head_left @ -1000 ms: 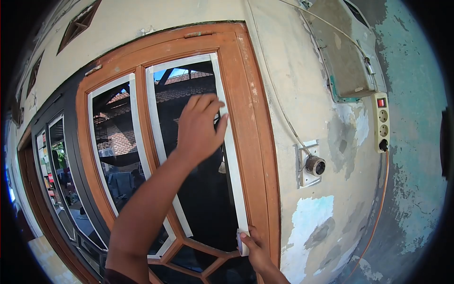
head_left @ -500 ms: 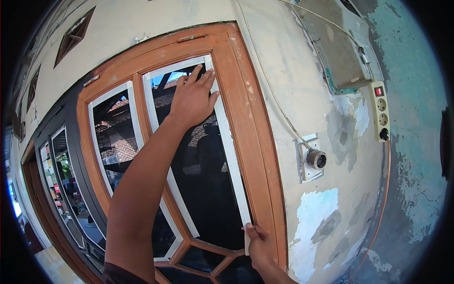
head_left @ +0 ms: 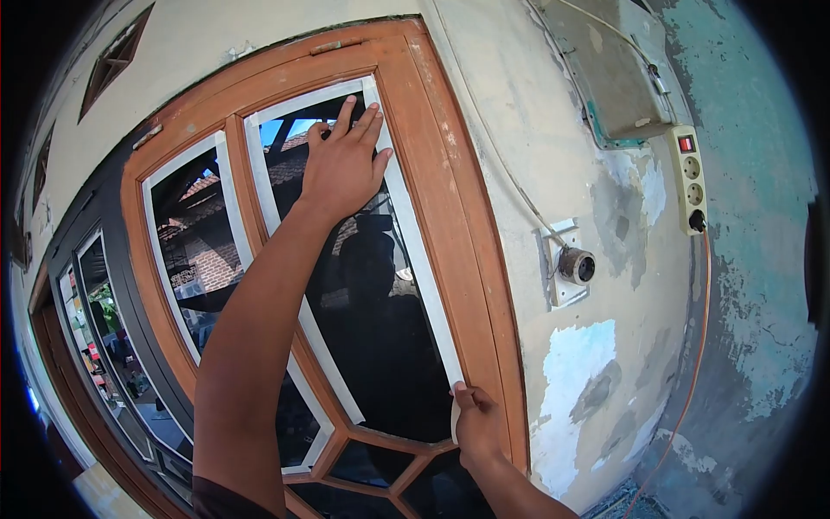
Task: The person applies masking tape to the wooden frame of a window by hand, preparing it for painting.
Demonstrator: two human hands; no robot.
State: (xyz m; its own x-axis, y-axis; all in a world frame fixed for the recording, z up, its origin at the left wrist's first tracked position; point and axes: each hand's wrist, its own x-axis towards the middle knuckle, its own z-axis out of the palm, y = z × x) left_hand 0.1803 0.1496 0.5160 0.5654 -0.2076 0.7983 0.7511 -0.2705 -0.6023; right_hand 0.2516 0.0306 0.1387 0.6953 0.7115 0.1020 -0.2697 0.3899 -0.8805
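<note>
My left hand (head_left: 341, 164) lies flat, fingers spread, on the upper part of a dark glass pane (head_left: 372, 329) set in an orange-brown wooden window frame (head_left: 441, 182). Its fingertips reach the white masking tape strip (head_left: 415, 251) that runs down the pane's right edge. My right hand (head_left: 478, 424) pinches the lower end of that tape, where a small white roll (head_left: 455, 422) shows against the bottom right corner of the pane. More white tape borders the other edges of this pane and the pane to its left (head_left: 186, 233).
A peeling cream and teal wall (head_left: 761, 285) is right of the frame. On it are a round fitting on a white plate (head_left: 572, 266), a power strip (head_left: 690, 182) with an orange cable (head_left: 692, 372), and a grey box (head_left: 614, 69). More windows (head_left: 95, 320) stand at the left.
My left hand slid up the pane along the tape toward the top corner and flattened out. My right hand kept its hold on the tape's lower end. The view shifted slightly.
</note>
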